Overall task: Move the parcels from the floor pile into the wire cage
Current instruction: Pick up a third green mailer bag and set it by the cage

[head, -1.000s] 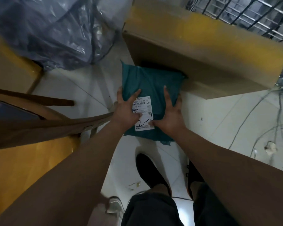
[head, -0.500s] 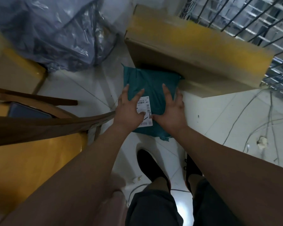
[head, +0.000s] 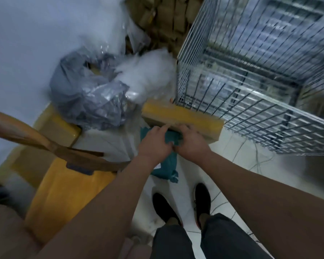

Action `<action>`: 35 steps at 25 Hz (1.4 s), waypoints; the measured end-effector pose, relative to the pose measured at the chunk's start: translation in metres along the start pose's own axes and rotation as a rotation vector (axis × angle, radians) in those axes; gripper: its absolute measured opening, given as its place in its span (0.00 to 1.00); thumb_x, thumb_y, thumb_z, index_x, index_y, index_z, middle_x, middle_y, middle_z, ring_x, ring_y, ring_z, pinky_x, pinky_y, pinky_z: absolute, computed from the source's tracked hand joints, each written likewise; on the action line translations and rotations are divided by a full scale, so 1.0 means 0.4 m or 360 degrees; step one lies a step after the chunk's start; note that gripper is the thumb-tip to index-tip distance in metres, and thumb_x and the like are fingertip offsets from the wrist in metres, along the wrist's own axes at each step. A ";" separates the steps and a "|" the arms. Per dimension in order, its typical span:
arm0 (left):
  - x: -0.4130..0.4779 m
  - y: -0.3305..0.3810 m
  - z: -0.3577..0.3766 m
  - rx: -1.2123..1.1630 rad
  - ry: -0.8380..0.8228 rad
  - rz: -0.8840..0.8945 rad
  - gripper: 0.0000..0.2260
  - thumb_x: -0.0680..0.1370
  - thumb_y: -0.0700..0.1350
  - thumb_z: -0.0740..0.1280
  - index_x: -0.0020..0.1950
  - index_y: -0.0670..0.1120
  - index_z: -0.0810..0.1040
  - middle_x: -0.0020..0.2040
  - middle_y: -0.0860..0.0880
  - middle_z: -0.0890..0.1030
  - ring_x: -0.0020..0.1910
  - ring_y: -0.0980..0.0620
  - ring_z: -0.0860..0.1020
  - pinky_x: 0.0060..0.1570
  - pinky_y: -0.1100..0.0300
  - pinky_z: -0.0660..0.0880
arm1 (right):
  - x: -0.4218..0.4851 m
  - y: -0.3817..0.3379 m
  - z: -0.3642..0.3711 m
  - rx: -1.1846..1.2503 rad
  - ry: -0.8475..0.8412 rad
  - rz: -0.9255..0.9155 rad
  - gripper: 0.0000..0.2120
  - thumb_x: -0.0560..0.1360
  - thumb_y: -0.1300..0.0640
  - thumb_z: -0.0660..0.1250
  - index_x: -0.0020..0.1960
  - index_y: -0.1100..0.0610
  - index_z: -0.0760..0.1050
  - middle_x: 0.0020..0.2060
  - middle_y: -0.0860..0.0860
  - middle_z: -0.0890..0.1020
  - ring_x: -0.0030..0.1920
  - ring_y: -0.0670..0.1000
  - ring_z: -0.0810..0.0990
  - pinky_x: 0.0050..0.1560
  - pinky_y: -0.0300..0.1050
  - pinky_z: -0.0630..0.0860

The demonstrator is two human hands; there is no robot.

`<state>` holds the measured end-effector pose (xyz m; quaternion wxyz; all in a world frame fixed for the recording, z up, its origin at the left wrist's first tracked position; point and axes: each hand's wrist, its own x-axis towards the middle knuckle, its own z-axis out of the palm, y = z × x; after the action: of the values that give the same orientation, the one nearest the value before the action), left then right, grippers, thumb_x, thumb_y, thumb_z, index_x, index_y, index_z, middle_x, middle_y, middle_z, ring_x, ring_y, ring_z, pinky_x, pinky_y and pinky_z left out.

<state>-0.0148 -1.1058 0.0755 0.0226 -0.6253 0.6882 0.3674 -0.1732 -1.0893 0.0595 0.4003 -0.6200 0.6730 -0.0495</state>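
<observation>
Together both hands sit on the teal parcel (head: pixel 169 166), side by side and nearly touching. The left hand (head: pixel 156 143) lies on its top with fingers stretched forward; blur hides whether the thumb clamps underneath, so I cannot tell its grip. The right hand (head: pixel 191 144) has its fingers bent down over the parcel's far part, holding it. The parcel's near end droops below the wrists, above the white tiled floor (head: pixel 238 176).

Just beyond the fingertips lies a cardboard box (head: pixel 181 116) with a yellow taped top, its edge touching or almost touching the right hand's fingers. Beyond that box and off to the right of the right hand stands the wire cage (head: pixel 251 75). Ahead and to the left of the left hand sits a crumpled grey plastic bag (head: pixel 86 98), with a white bag (head: pixel 148 75) beside it. Left of the left forearm, a wooden chair frame (head: pixel 45 144) crosses over a yellow box (head: pixel 64 195). Below the hands stand two dark shoes (head: pixel 164 208).
</observation>
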 end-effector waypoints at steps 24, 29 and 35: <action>-0.207 0.814 -0.074 0.0731 -0.0231 0.1173 0.24 0.81 0.51 0.65 0.77 0.54 0.67 0.68 0.47 0.75 0.62 0.44 0.76 0.55 0.51 0.76 | -0.722 0.242 -0.536 0.0381 0.0994 0.0822 0.43 0.70 0.44 0.77 0.80 0.43 0.60 0.74 0.52 0.69 0.70 0.57 0.73 0.68 0.51 0.73; -0.303 1.040 0.107 0.0854 -0.0330 0.1479 0.23 0.79 0.52 0.65 0.74 0.56 0.71 0.67 0.48 0.76 0.63 0.43 0.77 0.59 0.48 0.76 | -0.942 0.376 -0.557 0.0521 0.1178 0.1053 0.43 0.71 0.45 0.77 0.80 0.45 0.60 0.72 0.54 0.69 0.71 0.57 0.72 0.69 0.49 0.71; -0.496 1.321 0.354 0.0922 -0.0558 0.1866 0.23 0.77 0.52 0.66 0.73 0.54 0.73 0.64 0.47 0.77 0.61 0.42 0.78 0.57 0.48 0.77 | -1.236 0.562 -0.563 0.0668 0.1336 0.1347 0.42 0.72 0.45 0.76 0.80 0.47 0.59 0.73 0.54 0.68 0.65 0.58 0.76 0.65 0.51 0.74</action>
<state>-0.4958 -0.8902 0.3219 0.0977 -0.0483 0.9704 0.2155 -0.5312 -0.7031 0.3211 0.2001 -0.1362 0.9356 -0.2569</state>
